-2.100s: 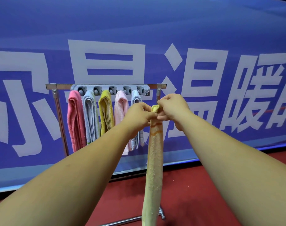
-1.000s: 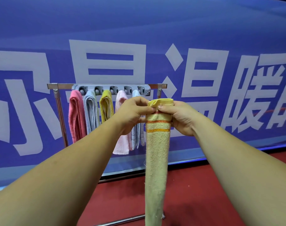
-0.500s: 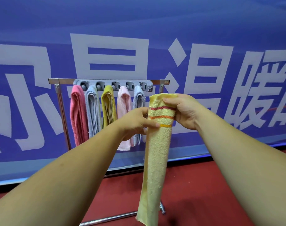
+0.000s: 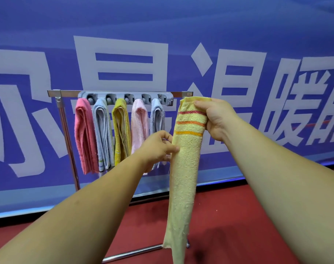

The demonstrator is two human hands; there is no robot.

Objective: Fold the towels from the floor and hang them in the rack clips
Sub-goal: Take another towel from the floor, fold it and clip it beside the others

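Five hung towels [image 4: 103, 134], partly hidden; left hand [image 4: 156, 147] seemingly pinches, right hand [image 4: 217, 119] grips, yellow towel [image 4: 185, 168].

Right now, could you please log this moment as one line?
right hand: grips yellow striped towel top | left hand: pinches its edge | rack: five towels hung
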